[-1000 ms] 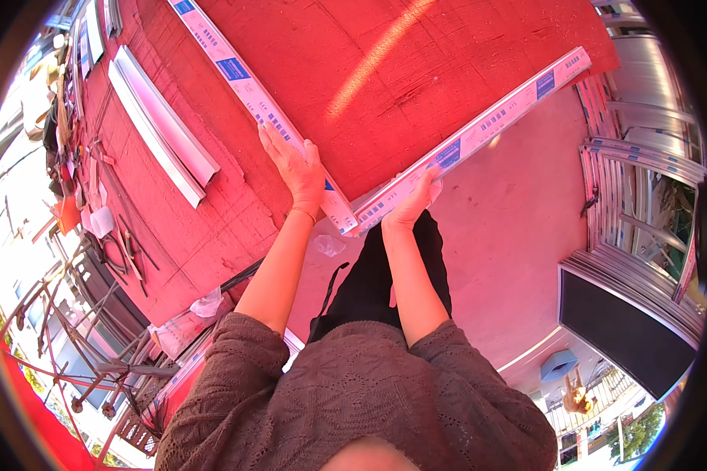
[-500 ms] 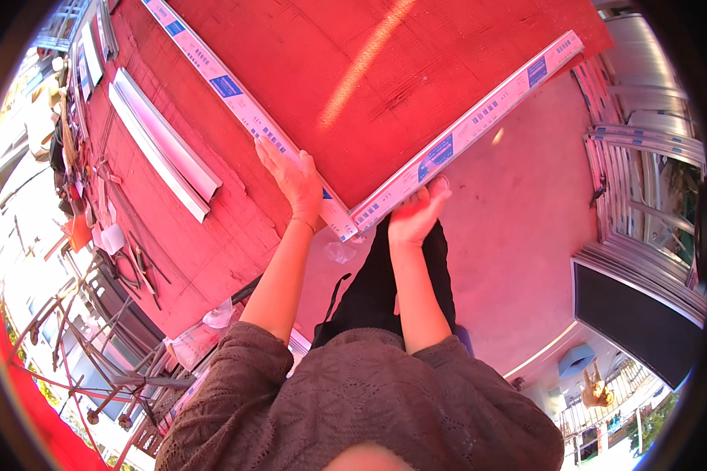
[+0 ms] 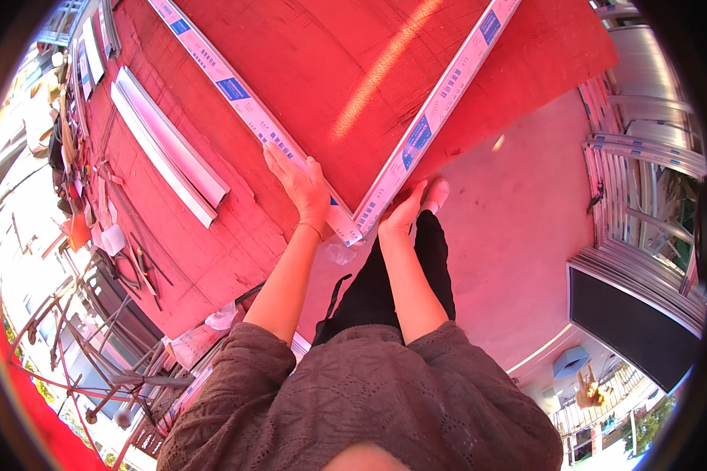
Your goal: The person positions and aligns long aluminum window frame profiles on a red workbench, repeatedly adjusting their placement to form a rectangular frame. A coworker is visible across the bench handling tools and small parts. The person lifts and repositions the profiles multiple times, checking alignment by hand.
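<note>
Two long white-wrapped strips with blue printed patches, seemingly profile bars, meet at a pointed corner in front of me. My left hand (image 3: 305, 191) lies over the left bar (image 3: 232, 89) near that corner, fingers stretched out and thumb apart. My right hand (image 3: 401, 212) rests against the outer side of the right bar (image 3: 418, 140), its fingers extended and partly hidden beside the bar. Both bars lie on a red sheet-covered work surface (image 3: 322, 47), the corner reaching past its near edge.
Two pale channel-shaped profiles (image 3: 169, 141) lie to the left on the red surface. Pliers-like hand tools (image 3: 139, 267) sit at its left edge. Stacked metal profiles (image 3: 644, 149) and a dark panel (image 3: 632, 318) stand on the right. A metal frame rack (image 3: 94, 369) is at lower left.
The right bar has swung leftward at its far end, narrowing the angle between the bars. My right hand has moved slightly left with it; my left hand has barely shifted.
</note>
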Motion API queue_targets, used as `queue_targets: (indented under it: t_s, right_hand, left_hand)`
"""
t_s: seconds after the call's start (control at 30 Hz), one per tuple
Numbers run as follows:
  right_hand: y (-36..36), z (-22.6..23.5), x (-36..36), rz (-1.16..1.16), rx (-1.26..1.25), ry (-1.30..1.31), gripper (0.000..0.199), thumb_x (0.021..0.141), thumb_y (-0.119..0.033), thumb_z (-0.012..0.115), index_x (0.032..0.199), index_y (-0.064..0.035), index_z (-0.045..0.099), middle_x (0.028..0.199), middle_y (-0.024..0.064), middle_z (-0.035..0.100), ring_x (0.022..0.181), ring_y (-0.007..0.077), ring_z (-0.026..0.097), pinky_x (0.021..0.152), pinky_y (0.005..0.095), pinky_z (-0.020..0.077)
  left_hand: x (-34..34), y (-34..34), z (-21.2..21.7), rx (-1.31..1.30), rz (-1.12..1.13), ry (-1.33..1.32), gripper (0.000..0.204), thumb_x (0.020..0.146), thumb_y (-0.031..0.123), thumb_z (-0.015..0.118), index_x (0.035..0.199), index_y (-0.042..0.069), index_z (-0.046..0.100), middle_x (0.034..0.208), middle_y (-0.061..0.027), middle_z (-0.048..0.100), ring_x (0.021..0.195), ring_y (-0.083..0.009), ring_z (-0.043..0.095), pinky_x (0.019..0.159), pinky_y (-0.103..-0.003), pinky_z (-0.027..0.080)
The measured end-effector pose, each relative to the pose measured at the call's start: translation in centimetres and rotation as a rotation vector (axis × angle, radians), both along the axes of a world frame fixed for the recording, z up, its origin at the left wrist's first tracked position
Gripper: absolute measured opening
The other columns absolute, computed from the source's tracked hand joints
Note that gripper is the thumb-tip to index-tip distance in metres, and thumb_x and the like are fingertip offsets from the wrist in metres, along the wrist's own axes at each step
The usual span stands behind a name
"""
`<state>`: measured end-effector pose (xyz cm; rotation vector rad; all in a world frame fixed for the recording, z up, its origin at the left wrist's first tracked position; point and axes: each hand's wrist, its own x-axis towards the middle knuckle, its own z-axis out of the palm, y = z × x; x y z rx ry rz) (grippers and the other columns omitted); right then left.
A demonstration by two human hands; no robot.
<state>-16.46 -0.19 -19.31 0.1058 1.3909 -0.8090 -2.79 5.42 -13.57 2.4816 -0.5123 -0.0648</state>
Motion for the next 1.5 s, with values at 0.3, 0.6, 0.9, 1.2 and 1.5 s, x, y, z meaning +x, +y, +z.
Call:
queue_targets:
  t_s: [0.3,0.6,0.9,1.2,1.5]
  right_hand:
    - [-12.1,11.5,-3.8,1.676,-1.808,0.640,0.039,0.073,-0.015,0.078,0.105,-0.0016,0.061,0.115,0.0095,0.059,0.109,0.0275,0.056,0.102,0.0398,0.0432]
    - [-15.3,7.8,0.0,1.955,-2.202,0.155,0.066,0.051,-0.020,0.083,0.111,-0.0032,0.061,0.110,0.0108,0.056,0.112,0.0286,0.053,0.104,0.0438,0.0374]
    - [-14.4,6.7,-2.4,1.824,-2.115,0.239,0.061,0.053,-0.023,0.084,0.109,-0.0064,0.065,0.106,0.0085,0.056,0.104,0.0264,0.054,0.096,0.0417,0.0410]
    - [-13.9,6.3,-3.6,1.750,-2.071,0.308,0.061,0.050,-0.025,0.084,0.106,-0.0074,0.068,0.104,0.0088,0.057,0.102,0.0270,0.055,0.096,0.0430,0.0412]
    - [-13.8,5.9,-3.7,1.663,-2.022,0.275,0.058,0.053,-0.024,0.083,0.105,-0.0060,0.067,0.104,0.0093,0.058,0.101,0.0276,0.056,0.094,0.0435,0.0419]
  left_hand:
    - [0.2,0.1,-0.2,-0.100,0.006,0.001,0.079,0.084,0.007,0.056,0.150,-0.006,0.014,0.154,-0.0279,0.013,0.144,-0.0423,0.017,0.118,-0.043,0.019]
    - [0.4,0.2,0.2,-0.120,0.013,-0.012,0.078,0.083,0.003,0.056,0.148,-0.009,0.015,0.154,-0.0280,0.013,0.143,-0.0430,0.020,0.117,-0.043,0.022]
    - [0.2,-0.2,0.5,-0.106,0.033,-0.017,0.076,0.084,0.002,0.057,0.148,-0.009,0.018,0.153,-0.0256,0.017,0.142,-0.0416,0.022,0.117,-0.042,0.024]
    - [-0.1,-0.6,0.5,-0.079,0.073,-0.042,0.076,0.082,0.002,0.059,0.148,-0.007,0.022,0.152,-0.0253,0.023,0.143,-0.0383,0.023,0.118,-0.041,0.022]
    - [0.4,-0.1,-0.3,0.031,0.028,-0.130,0.076,0.081,0.002,0.059,0.147,-0.008,0.024,0.152,-0.0261,0.024,0.142,-0.0397,0.025,0.117,-0.042,0.023]
